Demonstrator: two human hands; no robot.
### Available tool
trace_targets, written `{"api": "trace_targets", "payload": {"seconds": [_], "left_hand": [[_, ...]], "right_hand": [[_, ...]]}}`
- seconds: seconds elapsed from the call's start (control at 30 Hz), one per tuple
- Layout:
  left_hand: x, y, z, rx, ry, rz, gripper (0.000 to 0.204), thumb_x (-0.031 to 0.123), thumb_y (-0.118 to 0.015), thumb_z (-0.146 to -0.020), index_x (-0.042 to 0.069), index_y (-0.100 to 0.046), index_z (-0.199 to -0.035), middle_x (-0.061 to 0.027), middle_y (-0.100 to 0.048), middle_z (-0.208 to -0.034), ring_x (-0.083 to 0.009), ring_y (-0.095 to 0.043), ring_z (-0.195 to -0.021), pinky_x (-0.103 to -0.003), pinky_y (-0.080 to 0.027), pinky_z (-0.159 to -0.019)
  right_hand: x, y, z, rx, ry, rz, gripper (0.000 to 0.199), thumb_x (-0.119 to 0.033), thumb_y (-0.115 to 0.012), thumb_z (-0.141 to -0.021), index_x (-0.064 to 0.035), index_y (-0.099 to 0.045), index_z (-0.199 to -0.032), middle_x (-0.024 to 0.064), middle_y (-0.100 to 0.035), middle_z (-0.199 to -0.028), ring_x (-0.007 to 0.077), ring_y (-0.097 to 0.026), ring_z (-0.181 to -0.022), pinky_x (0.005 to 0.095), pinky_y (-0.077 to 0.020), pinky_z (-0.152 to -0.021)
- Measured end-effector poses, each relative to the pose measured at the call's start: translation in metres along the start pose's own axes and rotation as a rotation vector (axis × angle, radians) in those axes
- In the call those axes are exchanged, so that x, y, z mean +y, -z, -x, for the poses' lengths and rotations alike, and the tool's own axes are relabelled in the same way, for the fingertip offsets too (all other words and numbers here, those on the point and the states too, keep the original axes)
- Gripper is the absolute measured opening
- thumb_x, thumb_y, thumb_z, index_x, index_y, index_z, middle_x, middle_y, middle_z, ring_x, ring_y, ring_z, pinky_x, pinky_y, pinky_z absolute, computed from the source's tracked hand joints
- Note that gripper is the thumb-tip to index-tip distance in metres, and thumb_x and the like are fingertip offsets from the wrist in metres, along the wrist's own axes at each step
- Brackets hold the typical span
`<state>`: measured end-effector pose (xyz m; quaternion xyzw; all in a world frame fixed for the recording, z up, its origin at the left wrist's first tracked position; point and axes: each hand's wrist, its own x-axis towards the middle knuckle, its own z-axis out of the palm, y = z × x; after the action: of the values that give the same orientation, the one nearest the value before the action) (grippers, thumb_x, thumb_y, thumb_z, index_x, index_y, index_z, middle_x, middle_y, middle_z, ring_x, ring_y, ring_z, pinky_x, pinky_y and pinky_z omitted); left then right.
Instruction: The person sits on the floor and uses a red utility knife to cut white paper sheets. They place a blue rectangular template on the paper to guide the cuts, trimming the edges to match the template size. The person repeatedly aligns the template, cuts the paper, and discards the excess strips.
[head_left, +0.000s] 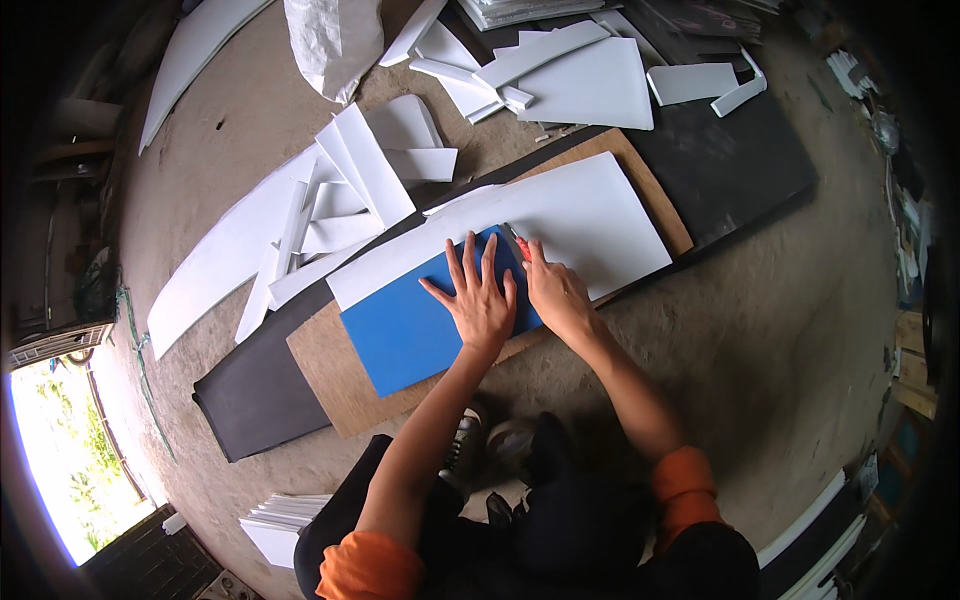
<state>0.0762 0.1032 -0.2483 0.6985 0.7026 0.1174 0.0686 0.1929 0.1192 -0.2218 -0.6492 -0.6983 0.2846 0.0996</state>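
My left hand (482,305) presses flat on a blue rectangular panel (405,340), fingers spread. Beneath the panel's far side lies a larger white sheet (600,225), which reaches out to the right. My right hand (560,295) is closed around a red-handled utility knife (523,247). The knife's tip is at the far right corner of the blue panel, over the white sheet; whether the blade goes into the sheet I cannot tell. A brown wooden board (330,365) supports both pieces and itself rests on a long black mat (265,395).
White offcuts (360,165) are heaped beyond the mat on the left, with more white pieces (600,85) at the far right. A white sack (335,45) stands at the back. Near my left leg is a stack of white sheets (280,525). My shoe (462,445) is just before the board.
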Motion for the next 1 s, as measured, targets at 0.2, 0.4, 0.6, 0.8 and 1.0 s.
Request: {"api": "trace_targets", "payload": {"seconds": [0.2, 0.4, 0.6, 0.8, 1.0], "left_hand": [[0.002, 0.000, -0.001, 0.007, -0.002, 0.000, 0.053, 0.030, -0.048, -0.079, 0.022, -0.034, -0.129, -0.0047, -0.025, -0.138, -0.0260, -0.009, -0.132, -0.066, 0.004, -0.094], [-0.012, -0.009, 0.007, -0.021, -0.041, 0.083, 0.050, 0.027, -0.056, -0.075, 0.020, -0.041, -0.123, -0.0077, -0.036, -0.127, -0.0285, -0.023, -0.125, -0.065, -0.005, -0.095], [-0.017, 0.018, 0.017, -0.124, -0.261, 0.055, 0.072, 0.046, -0.065, -0.064, 0.017, -0.040, -0.125, -0.0072, -0.032, -0.130, -0.0288, -0.022, -0.126, -0.068, -0.009, -0.092], [-0.024, 0.028, 0.026, -0.254, -0.324, -0.035, 0.101, 0.054, -0.068, -0.053, 0.015, -0.023, -0.134, -0.0068, -0.018, -0.140, -0.0269, -0.008, -0.132, -0.070, -0.005, -0.091], [-0.024, 0.020, 0.014, -0.210, -0.294, -0.049, 0.100, 0.050, -0.069, -0.055, 0.016, -0.020, -0.135, -0.0068, -0.017, -0.140, -0.0265, -0.008, -0.131, -0.070, -0.006, -0.091]], "right_hand": [[-0.003, -0.006, -0.005, 0.034, 0.016, 0.036, 0.035, -0.016, -0.044, -0.083, 0.0028, -0.041, -0.113, 0.0208, -0.059, -0.064, 0.0351, -0.061, -0.063, 0.0412, -0.0491, -0.053], [-0.003, -0.009, -0.013, 0.008, 0.071, 0.069, 0.030, -0.012, -0.042, -0.081, 0.0042, -0.041, -0.107, 0.0210, -0.058, -0.064, 0.0358, -0.060, -0.063, 0.0412, -0.0495, -0.055], [0.009, -0.023, -0.025, -0.015, 0.062, 0.041, 0.024, -0.014, -0.041, -0.082, 0.0037, -0.040, -0.098, 0.0230, -0.059, -0.069, 0.0363, -0.060, -0.066, 0.0415, -0.0491, -0.055], [0.000, -0.015, -0.022, -0.022, 0.013, 0.027, 0.021, -0.018, -0.042, -0.084, 0.0011, -0.043, -0.091, 0.0222, -0.059, -0.071, 0.0364, -0.060, -0.067, 0.0427, -0.0483, -0.055], [0.006, -0.024, -0.045, 0.052, 0.083, 0.057, 0.018, -0.016, -0.042, -0.082, 0.0012, -0.047, -0.084, 0.0227, -0.059, -0.069, 0.0377, -0.060, -0.067, 0.0446, -0.0475, -0.060]]}}
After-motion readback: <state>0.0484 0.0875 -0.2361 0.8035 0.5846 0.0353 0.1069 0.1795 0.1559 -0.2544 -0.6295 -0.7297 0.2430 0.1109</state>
